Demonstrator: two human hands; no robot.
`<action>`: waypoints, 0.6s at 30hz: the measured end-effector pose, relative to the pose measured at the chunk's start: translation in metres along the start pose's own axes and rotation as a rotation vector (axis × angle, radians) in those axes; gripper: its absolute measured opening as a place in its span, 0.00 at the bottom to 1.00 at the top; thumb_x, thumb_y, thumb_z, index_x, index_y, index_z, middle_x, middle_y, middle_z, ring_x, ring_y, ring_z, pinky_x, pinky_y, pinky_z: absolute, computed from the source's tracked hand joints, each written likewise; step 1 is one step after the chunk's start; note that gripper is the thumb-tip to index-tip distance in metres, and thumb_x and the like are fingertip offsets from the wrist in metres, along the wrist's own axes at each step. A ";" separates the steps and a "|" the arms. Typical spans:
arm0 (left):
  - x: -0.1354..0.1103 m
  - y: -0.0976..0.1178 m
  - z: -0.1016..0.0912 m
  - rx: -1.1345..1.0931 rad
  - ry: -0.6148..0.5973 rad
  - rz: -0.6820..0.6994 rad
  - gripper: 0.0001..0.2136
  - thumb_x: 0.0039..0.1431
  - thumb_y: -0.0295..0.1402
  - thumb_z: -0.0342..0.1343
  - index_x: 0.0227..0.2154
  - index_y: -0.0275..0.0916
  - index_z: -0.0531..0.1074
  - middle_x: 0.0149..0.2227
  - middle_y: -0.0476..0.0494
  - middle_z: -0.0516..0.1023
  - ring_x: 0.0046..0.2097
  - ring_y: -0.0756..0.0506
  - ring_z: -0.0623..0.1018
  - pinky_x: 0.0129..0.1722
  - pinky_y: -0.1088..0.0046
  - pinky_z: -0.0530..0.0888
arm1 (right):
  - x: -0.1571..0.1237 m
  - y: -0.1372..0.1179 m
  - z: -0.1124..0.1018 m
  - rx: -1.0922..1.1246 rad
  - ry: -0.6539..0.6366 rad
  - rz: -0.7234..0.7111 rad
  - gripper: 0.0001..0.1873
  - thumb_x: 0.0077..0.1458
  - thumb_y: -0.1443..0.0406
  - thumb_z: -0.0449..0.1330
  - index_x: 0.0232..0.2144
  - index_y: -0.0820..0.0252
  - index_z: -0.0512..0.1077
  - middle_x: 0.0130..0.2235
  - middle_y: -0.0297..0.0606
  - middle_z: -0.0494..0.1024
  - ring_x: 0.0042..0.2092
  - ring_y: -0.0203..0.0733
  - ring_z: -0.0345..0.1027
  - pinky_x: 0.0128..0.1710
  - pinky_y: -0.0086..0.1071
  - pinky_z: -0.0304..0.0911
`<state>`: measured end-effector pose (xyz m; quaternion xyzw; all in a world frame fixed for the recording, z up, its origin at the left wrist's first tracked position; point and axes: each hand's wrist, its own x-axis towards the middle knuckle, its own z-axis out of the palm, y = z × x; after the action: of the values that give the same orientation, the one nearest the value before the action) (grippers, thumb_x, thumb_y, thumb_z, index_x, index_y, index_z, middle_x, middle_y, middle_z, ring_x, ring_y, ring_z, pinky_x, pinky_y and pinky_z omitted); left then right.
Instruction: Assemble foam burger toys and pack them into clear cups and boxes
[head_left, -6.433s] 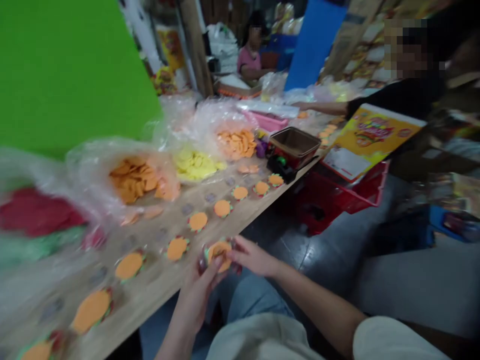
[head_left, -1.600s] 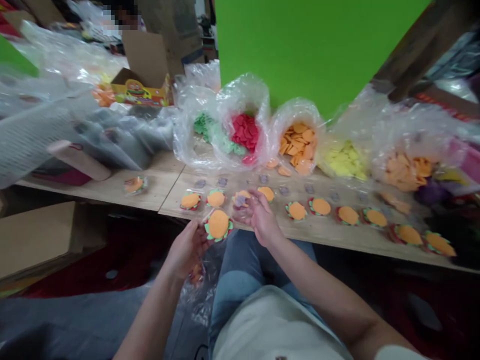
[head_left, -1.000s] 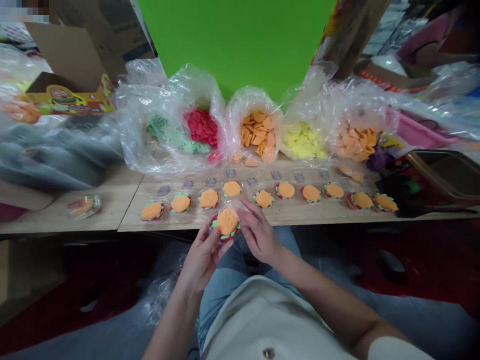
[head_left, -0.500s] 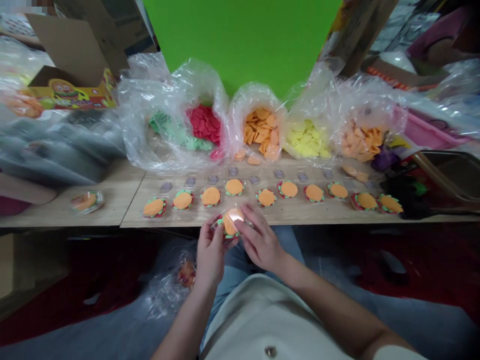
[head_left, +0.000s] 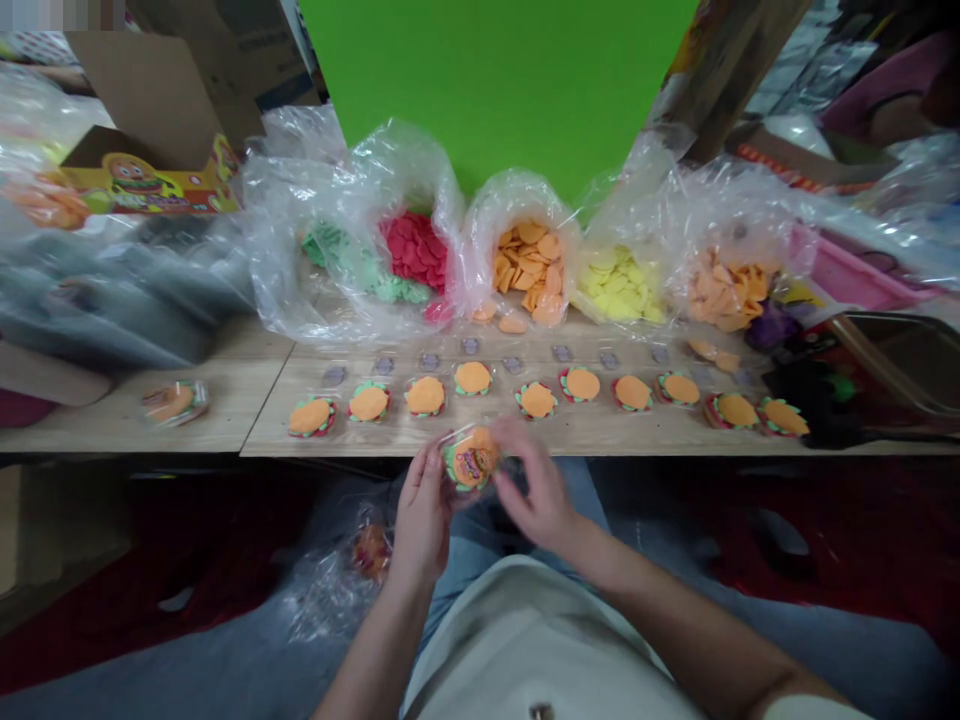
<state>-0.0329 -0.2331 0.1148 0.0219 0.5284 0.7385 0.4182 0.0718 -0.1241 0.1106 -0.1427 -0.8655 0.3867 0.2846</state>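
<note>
My left hand (head_left: 426,505) grips a small imitation burger (head_left: 471,460) in clear plastic, held just past the table's front edge. Its orange top carries a printed picture, with green frills around the rim. My right hand (head_left: 541,490) is beside its right edge, thumb and fingers apart and blurred by motion; whether the fingertips touch the plastic I cannot tell. Beyond my hands, several similar burgers with orange tops and green and red edges stand in a row, among them one burger (head_left: 472,378) and another burger (head_left: 536,400). Behind them lie small clear pieces with grey-purple prints (head_left: 512,365).
Open plastic bags along the back hold green pieces (head_left: 352,265), red pieces (head_left: 416,248), orange rounds (head_left: 529,262), yellow pieces (head_left: 619,285) and pale orange pieces (head_left: 724,290). A printed carton (head_left: 150,185) stands back left. A wrapped burger (head_left: 174,402) sits at the left.
My right hand has come off the burger's top and moved right. A printed picture now shows on the orange top. The left hand keeps its hold.
</note>
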 end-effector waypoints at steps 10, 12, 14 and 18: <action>-0.041 -0.024 -0.023 0.358 -0.117 -0.299 0.18 0.51 0.44 0.54 0.41 0.39 0.71 0.39 0.42 0.74 0.35 0.47 0.73 0.27 0.74 0.73 | -0.039 0.009 -0.036 0.265 -0.731 0.469 0.11 0.60 0.58 0.45 0.30 0.58 0.58 0.21 0.27 0.66 0.23 0.32 0.62 0.24 0.26 0.57; -0.050 -0.031 -0.026 0.410 -0.113 -0.342 0.17 0.51 0.44 0.54 0.40 0.39 0.71 0.40 0.42 0.73 0.36 0.46 0.73 0.26 0.74 0.73 | -0.060 0.008 -0.031 0.194 -0.716 0.433 0.09 0.60 0.62 0.44 0.29 0.58 0.58 0.21 0.28 0.66 0.24 0.32 0.61 0.26 0.26 0.56; -0.055 -0.032 -0.024 0.421 -0.114 -0.361 0.17 0.52 0.45 0.53 0.40 0.40 0.71 0.41 0.42 0.73 0.37 0.45 0.73 0.26 0.73 0.73 | -0.069 0.011 -0.028 0.219 -0.693 0.442 0.09 0.60 0.63 0.44 0.29 0.59 0.58 0.22 0.29 0.67 0.25 0.32 0.61 0.26 0.25 0.55; -0.054 -0.020 -0.007 0.258 -0.228 -0.416 0.17 0.53 0.44 0.52 0.43 0.42 0.67 0.43 0.43 0.71 0.39 0.44 0.74 0.31 0.67 0.75 | -0.050 0.019 -0.035 0.275 -0.577 0.380 0.10 0.60 0.61 0.43 0.30 0.58 0.59 0.22 0.28 0.66 0.25 0.32 0.60 0.26 0.25 0.54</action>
<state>0.0115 -0.2711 0.1178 0.0490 0.5606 0.5560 0.6117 0.1333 -0.1141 0.0962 -0.1462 -0.8082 0.5697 -0.0313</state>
